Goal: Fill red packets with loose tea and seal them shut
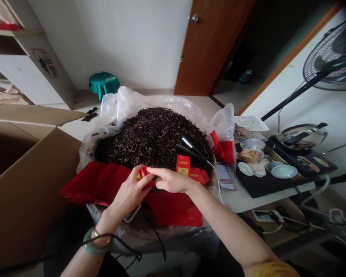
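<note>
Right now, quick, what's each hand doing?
Left hand: closed, holding a small red packet.
Right hand: fingers bent at that packet; can't tell if they grip it.

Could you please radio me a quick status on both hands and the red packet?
Left hand holding small red packet. Right hand up against it. Dark leafy heap just beyond. Black cable crossing at left wrist.

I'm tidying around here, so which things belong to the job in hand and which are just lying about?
Seem to belong:
held red packet
row of red packets
dark leafy heap
plastic liner

Seem incidental:
phone
standing fan
green cover
</note>
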A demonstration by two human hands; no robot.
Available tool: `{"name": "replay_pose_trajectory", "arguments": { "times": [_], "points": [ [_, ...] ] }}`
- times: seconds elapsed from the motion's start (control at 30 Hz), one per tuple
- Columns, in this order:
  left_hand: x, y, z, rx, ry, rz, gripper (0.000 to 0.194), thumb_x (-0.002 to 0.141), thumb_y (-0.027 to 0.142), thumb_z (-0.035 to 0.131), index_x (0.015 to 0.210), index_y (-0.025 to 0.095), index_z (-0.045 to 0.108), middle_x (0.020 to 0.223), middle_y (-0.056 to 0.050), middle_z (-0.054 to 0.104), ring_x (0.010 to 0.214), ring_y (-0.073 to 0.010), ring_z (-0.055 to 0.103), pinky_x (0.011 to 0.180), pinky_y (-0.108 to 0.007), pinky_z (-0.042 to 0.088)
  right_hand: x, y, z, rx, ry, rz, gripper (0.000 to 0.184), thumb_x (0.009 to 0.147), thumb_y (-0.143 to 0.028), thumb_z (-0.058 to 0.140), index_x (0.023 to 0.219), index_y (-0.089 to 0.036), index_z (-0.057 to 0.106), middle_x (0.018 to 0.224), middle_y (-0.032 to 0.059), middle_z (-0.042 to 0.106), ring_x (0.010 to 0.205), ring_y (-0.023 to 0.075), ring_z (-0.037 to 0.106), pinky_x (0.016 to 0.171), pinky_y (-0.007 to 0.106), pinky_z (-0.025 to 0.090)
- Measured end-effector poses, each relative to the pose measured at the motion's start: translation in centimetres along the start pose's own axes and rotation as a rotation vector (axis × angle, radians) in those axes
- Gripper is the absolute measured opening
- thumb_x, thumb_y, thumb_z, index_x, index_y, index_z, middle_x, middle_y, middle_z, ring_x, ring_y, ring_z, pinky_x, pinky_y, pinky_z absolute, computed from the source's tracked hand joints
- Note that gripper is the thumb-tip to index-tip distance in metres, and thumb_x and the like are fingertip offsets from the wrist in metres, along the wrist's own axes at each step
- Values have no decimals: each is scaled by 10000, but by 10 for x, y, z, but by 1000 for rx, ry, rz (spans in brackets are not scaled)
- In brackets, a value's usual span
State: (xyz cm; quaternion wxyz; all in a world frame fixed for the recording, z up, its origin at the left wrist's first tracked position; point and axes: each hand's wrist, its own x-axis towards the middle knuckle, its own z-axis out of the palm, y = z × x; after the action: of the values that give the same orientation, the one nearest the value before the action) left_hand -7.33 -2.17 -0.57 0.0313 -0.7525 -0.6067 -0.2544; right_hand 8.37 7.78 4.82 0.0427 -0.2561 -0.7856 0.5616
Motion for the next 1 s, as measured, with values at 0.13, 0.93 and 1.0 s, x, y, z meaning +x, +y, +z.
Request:
{"name": "replay_pose_trajectory", "arguments": {
  "times": [0.13, 0.93, 1.0],
  "points": [
    [3, -3, -8, -64, -14, 2, 148, 843, 195, 575, 991, 199, 565, 1188, -117, 483, 919, -209, 629, 726, -324, 580, 3, 1, -11, 88, -82, -53, 545, 789, -37, 444, 1319, -132, 526, 1392, 94, 522, 1290, 207, 483, 1114, 392, 353],
    [5, -12, 5, -170, 33, -114, 124, 825, 165, 573, 931, 213, 528, 1232, -100, 570, 875, -181, 676, 718, -289, 569, 34, 31, 8, -769, 228, 96, 362, 733, -94, 627, 1074, -212, 598, 1090, 109, 576, 898, 251, 614, 683, 319, 486],
    [6, -12, 5, -159, 40, -127, 129, 813, 162, 589, 914, 211, 525, 1228, -98, 574, 892, -191, 676, 716, -291, 567, 34, 32, -5, -639, 291, 59, 286, 708, -80, 627, 968, -198, 620, 973, 59, 617, 842, 199, 620, 705, 276, 459]
  ]
}}
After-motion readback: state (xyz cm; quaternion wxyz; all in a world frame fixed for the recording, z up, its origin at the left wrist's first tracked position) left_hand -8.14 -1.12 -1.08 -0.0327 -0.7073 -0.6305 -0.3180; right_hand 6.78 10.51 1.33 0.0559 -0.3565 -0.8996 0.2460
